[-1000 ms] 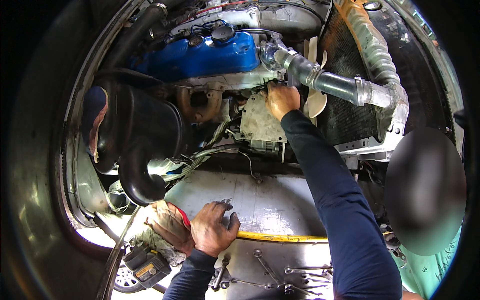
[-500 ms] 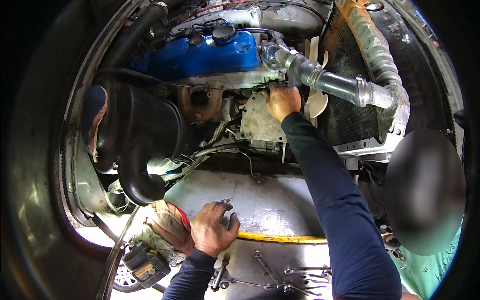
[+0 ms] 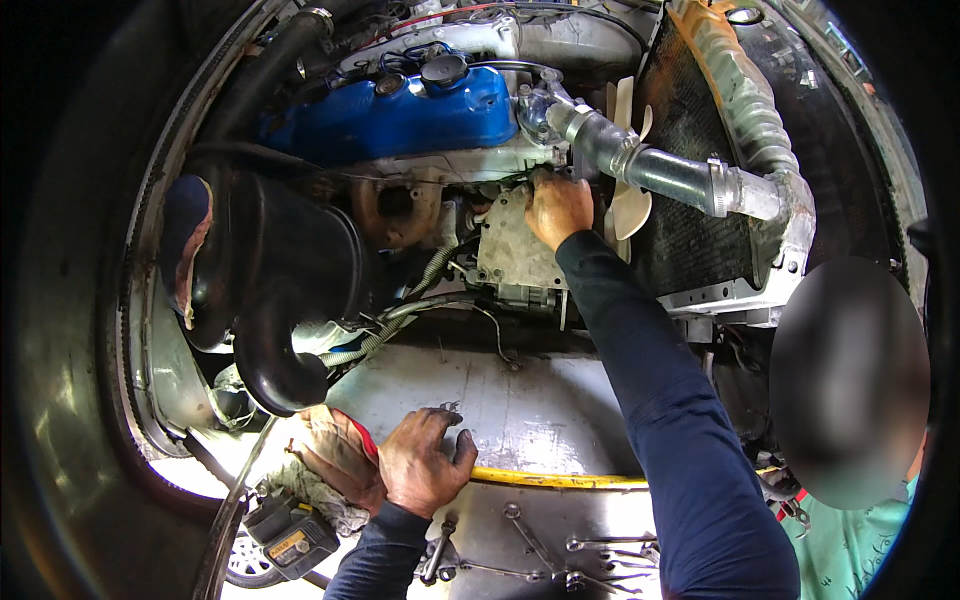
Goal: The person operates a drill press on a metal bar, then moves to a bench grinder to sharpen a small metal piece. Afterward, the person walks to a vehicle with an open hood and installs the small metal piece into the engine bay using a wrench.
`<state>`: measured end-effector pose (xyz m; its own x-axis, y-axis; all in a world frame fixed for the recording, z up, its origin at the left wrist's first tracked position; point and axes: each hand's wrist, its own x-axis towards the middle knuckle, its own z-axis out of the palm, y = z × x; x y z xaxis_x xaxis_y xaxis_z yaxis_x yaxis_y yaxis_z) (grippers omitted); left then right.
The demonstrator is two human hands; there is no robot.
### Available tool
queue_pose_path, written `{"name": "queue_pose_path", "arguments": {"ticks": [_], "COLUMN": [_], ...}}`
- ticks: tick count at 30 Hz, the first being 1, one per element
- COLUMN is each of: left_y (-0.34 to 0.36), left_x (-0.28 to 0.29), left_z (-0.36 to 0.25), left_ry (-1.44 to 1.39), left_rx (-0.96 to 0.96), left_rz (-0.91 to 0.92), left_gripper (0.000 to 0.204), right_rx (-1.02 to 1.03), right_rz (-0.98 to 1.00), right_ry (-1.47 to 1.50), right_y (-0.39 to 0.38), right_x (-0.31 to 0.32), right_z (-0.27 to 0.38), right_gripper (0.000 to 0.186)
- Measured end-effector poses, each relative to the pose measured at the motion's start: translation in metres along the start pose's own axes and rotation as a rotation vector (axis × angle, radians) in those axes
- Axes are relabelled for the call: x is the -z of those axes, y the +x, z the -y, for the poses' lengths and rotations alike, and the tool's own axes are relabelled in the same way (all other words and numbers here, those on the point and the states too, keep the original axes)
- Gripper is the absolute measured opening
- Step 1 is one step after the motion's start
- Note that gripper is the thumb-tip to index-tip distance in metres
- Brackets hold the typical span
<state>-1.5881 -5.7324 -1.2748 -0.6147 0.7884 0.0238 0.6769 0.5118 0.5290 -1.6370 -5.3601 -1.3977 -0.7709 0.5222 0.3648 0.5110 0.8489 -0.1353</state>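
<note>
My right hand (image 3: 560,208) reaches into the engine bay, at the upper right corner of a flat grey metal plate (image 3: 508,245). Its fingers are curled inward, and their tips, with whatever they grip, are hidden. Just above is the engine's blue valve cover (image 3: 400,118); pale fan blades (image 3: 631,209) stand close to the right of the hand. My left hand (image 3: 422,465) rests on the near edge of a silver body panel (image 3: 575,425), its thumb and fingers apart and nothing held. A yellow strip (image 3: 560,481) runs along that edge.
Several wrenches (image 3: 531,538) lie on a metal surface below the panel. Left are a crumpled rag (image 3: 333,455), a black battery pack (image 3: 300,548) and a bulky black duct (image 3: 290,255). A silver hose (image 3: 604,143) crosses toward the radiator (image 3: 690,190). A person in green (image 3: 850,545) is at the right.
The view has shifted slightly. My right hand stays at the plate's corner, its wrist turned a little, and my left hand keeps its place. The person at right has moved slightly.
</note>
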Motion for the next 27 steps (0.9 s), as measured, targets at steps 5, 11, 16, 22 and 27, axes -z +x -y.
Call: {"name": "queue_pose_path", "arguments": {"ticks": [5,11,16,22,27], "left_y": [0.000,0.000,0.000,0.000,0.000], "left_x": [0.000,0.000,0.000,0.000,0.000], "left_z": [0.000,0.000,0.000,0.000,-0.001], "left_ry": [0.000,-0.005,-0.003,0.014,0.001], "left_rx": [0.004,-0.002,0.005,-0.004,0.008], "left_rz": [0.009,-0.002,0.005,0.002,0.018], "left_gripper": [0.019,0.019,0.019,0.020,0.020], "right_rx": [-0.062,-0.055,-0.032,-0.035,-0.094], "right_rz": [-0.004,0.003,0.043,0.001,-0.057], "right_ry": [-0.043,-0.054,-0.043,0.005,-0.083], "right_y": [0.000,0.000,0.000,-0.004,-0.005], "right_x": [0.000,-0.001,-0.004,-0.006,-0.012], "right_z": [-0.001,-0.002,-0.002,0.002,0.007], "right_gripper": [0.034,0.039,0.037,0.035,0.034]}}
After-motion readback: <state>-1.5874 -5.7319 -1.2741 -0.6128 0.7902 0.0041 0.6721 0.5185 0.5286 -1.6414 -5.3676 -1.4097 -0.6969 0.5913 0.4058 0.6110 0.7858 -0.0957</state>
